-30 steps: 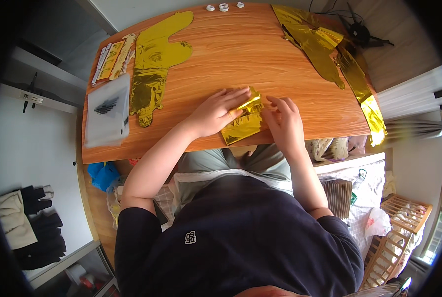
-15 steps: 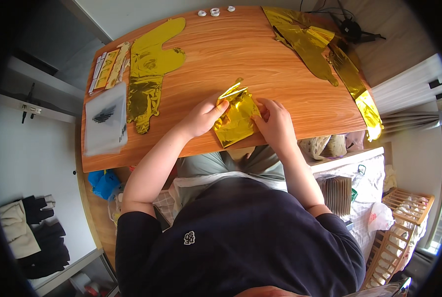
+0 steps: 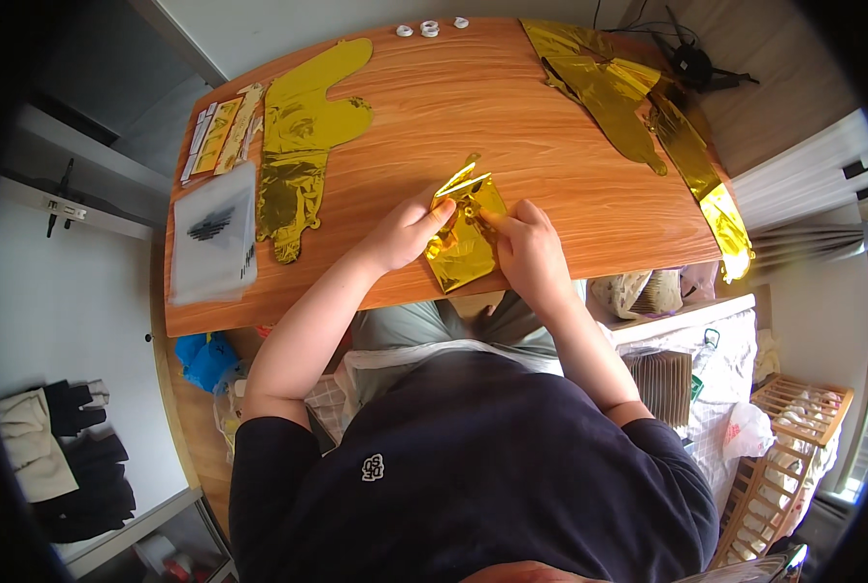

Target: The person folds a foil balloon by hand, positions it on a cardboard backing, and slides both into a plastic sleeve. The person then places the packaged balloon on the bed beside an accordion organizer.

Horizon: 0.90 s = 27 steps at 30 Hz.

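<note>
A folded gold foil balloon (image 3: 470, 251) lies at the near edge of the wooden table, between my two hands. My left hand (image 3: 405, 233) closes on its left side, thumb on top of the foil. On the right, my right hand (image 3: 531, 243) grips the other edge, with fingers pressed onto the shiny surface. Loose flaps stick up at the far end of the folded piece. Another flat gold foil balloon (image 3: 303, 136) is spread out left of my hands. More gold foil (image 3: 609, 97) lies along the far right side and hangs over the table's right edge.
On the left are clear plastic bags (image 3: 210, 253) with dark print, and flat paper packets (image 3: 215, 136). Small white ribbon rolls (image 3: 429, 29) sit at the far edge of the table (image 3: 434, 107). A black device with cables (image 3: 691, 63) stands at the far right corner.
My right hand has shifted slightly left, with its fingers further over the folded foil, which now looks narrower. My left hand keeps its hold. The whole view has moved a little.
</note>
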{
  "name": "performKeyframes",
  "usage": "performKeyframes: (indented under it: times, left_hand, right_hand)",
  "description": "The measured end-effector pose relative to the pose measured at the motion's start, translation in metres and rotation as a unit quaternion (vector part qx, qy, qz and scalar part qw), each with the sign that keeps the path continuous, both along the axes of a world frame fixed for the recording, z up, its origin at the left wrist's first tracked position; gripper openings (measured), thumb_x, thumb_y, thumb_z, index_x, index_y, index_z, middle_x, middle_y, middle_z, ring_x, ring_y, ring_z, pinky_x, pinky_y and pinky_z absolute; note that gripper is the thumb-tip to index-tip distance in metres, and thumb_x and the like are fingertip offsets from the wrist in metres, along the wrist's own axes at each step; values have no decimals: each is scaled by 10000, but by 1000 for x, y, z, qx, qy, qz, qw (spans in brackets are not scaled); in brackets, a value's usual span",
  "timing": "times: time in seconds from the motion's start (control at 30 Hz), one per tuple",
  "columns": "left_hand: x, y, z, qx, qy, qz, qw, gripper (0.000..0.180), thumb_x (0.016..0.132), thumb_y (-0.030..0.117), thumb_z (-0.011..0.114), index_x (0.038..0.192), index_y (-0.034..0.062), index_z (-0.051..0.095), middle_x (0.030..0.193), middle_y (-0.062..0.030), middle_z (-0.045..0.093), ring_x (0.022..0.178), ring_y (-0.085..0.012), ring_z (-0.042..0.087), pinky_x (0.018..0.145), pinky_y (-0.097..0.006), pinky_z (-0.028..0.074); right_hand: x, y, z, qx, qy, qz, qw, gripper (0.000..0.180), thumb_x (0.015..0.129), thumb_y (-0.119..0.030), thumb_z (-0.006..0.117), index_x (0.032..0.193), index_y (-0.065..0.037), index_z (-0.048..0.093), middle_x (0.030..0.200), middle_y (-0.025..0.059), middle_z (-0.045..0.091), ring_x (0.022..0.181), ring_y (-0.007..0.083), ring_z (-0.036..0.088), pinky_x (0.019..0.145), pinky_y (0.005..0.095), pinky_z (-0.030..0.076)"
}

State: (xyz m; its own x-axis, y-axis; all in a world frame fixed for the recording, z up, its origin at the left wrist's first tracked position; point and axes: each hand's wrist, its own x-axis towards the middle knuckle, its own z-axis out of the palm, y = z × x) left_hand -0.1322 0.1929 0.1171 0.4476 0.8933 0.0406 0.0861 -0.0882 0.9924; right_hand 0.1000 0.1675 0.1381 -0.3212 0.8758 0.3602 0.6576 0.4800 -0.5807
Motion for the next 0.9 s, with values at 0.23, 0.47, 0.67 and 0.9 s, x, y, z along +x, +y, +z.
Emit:
performKeyframes:
  times: [0.23,0.47,0.67,0.9]
  left_hand:
    - [1,-1,15,259,254,-52,930,541,1088,271,552,1591,112,433,1588,-137,503,1505,-290,425,1248,-452,293]
    - [4,-4,13,247,316,-47,915,526,1052,277,590,1560,184,487,1581,-107,514,1529,-312,383,1259,-517,263]
    - [0,0,7,278,328,-45,902,554,1003,288,651,1528,173,516,1585,-39,523,1524,-303,392,1246,-526,292]
    - [4,0,3,311,355,-58,880,654,916,238,723,1533,183,515,1590,-43,518,1534,-302,377,1247,-520,304]
  right_hand:
    - [-5,1,-1,27,-86,-21,996,250,850,-18,669,1068,-73,778,993,132,619,934,364,610,865,469,515]
    - [17,-10,-9,47,20,-52,997,277,876,-55,711,1152,-49,721,1054,128,677,983,356,636,886,449,516]
    - [23,-18,-13,15,11,-80,997,292,883,-64,727,1173,-36,710,946,114,730,924,320,675,873,433,529]
    - [24,-14,-26,41,35,-87,995,254,881,-82,755,1130,-51,722,870,79,734,792,285,684,815,400,544]
